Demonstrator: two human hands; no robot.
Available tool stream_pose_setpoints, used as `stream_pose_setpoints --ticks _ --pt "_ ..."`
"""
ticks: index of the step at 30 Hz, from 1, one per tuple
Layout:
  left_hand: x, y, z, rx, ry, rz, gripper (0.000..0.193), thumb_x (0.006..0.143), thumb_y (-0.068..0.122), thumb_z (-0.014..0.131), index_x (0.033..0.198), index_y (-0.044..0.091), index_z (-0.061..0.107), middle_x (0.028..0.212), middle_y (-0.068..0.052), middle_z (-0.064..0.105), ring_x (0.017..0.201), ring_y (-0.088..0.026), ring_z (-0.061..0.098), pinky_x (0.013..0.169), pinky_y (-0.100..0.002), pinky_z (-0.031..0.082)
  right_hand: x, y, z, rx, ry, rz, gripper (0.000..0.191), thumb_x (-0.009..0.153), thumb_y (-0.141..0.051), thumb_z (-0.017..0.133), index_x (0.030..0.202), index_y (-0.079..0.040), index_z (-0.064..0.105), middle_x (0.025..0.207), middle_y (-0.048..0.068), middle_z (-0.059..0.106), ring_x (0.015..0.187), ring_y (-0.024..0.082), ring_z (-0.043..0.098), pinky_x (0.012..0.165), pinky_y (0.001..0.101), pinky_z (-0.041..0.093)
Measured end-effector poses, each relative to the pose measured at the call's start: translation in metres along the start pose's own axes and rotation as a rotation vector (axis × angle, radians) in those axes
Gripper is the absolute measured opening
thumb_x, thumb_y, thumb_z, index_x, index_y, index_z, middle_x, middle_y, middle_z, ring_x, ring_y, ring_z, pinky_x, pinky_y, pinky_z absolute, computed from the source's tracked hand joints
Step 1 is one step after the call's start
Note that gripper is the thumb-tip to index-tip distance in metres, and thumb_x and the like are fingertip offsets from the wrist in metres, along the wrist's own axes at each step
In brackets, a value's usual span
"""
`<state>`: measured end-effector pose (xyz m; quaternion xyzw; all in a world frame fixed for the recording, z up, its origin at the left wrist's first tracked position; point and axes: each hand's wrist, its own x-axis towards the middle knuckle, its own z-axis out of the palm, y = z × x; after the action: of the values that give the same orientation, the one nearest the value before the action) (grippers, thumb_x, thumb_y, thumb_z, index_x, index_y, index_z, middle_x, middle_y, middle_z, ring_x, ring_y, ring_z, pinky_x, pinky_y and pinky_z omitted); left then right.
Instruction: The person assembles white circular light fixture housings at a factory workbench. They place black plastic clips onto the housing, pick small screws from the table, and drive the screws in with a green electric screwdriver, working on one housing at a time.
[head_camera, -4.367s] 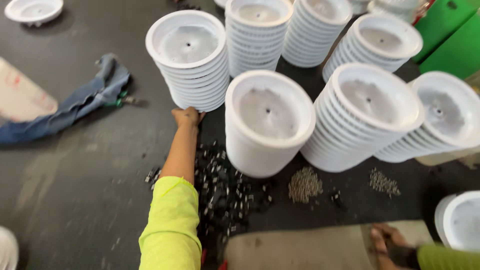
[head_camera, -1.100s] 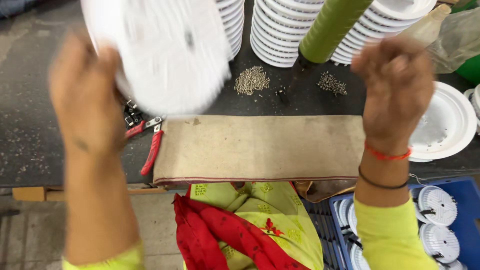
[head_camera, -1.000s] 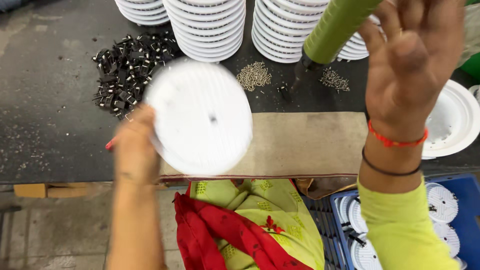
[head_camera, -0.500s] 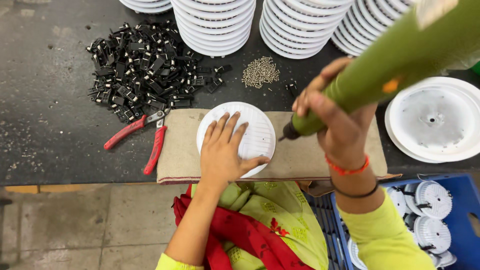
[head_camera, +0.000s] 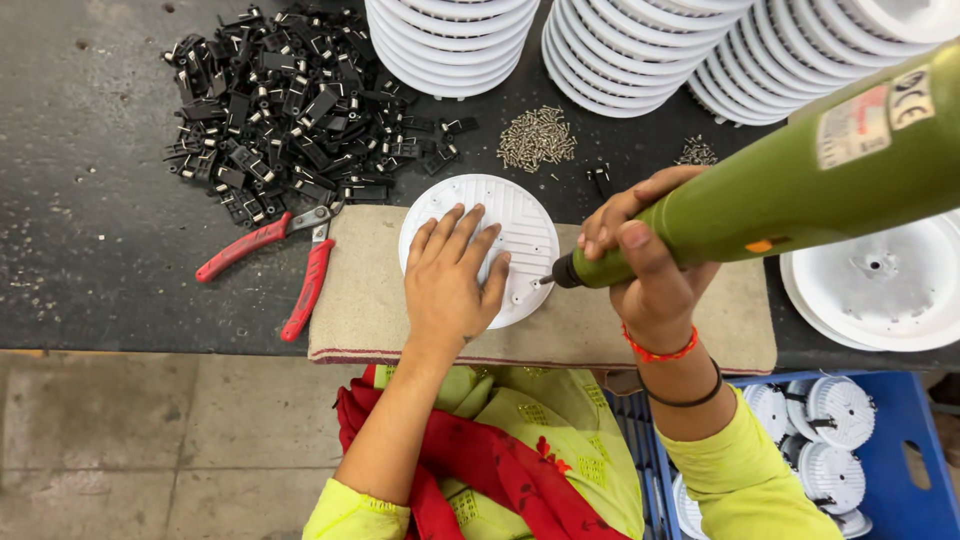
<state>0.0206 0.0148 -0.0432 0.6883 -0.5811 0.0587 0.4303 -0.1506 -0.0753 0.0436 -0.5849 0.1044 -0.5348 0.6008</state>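
On the beige cloth mat (head_camera: 640, 330) at the near edge of the dark workbench (head_camera: 90, 250) lies a round white ribbed plastic disc (head_camera: 505, 225), flat, partly over the mat's far edge. Seen from the head camera, the left hand (head_camera: 450, 285) rests flat on the disc with fingers spread and open, pressing down on its near left part. The right hand (head_camera: 645, 255) is wrapped tight around the narrow front end of a green electric screwdriver (head_camera: 800, 180), whose body slants up to the right out of the picture; its tip touches the disc at the right rim. An orange thread and a dark band circle the right wrist.

Left of the disc, red-handled pliers (head_camera: 290, 265) lie half on the mat, half on the bench. Beyond them spreads a heap of small black plastic clips (head_camera: 290, 100). A little pile of screws (head_camera: 537, 137) sits just beyond the disc, and behind it stand stacks of white housings (head_camera: 450, 40). At the right, a white round housing (head_camera: 880, 285) lies open side up. Below the bench edge, a blue crate (head_camera: 900, 470) holds finished white round parts.
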Motion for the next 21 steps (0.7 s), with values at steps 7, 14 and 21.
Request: stream_pose_setpoints --ticks 7,14,21 --pt "-0.001 0.002 -0.001 -0.034 0.008 -0.015 0.027 0.09 0.021 0.072 0.112 0.006 0.076 0.131 -0.012 0.068 0.131 -0.032 0.058 0.114 -0.049 0.039 0.002 0.017 0.001 -0.007 -0.005 0.063 0.03 0.098 0.007 0.059 0.12 -0.005 0.044 0.077 0.014 0.058 0.063 0.019 0.057 0.065 0.0331 0.053" --pt "0.001 0.0 -0.001 -0.059 0.039 -0.01 0.024 0.089 0.019 0.073 0.109 0.006 0.076 0.128 -0.011 0.07 0.129 -0.031 0.06 0.113 -0.048 0.04 0.009 0.009 0.005 -0.014 -0.018 0.106 0.029 0.098 0.007 0.06 0.118 -0.005 0.043 0.078 0.014 0.058 0.065 0.02 0.058 0.066 0.0336 0.053" --pt "-0.001 -0.002 0.002 -0.069 0.055 -0.014 0.019 0.091 0.017 0.072 0.105 0.006 0.076 0.126 -0.01 0.071 0.128 -0.031 0.061 0.113 -0.048 0.04 0.0 -0.003 0.013 0.098 -0.066 0.047 0.023 0.101 0.003 0.062 0.116 -0.003 0.045 0.079 0.014 0.059 0.066 0.019 0.058 0.071 0.0345 0.053"
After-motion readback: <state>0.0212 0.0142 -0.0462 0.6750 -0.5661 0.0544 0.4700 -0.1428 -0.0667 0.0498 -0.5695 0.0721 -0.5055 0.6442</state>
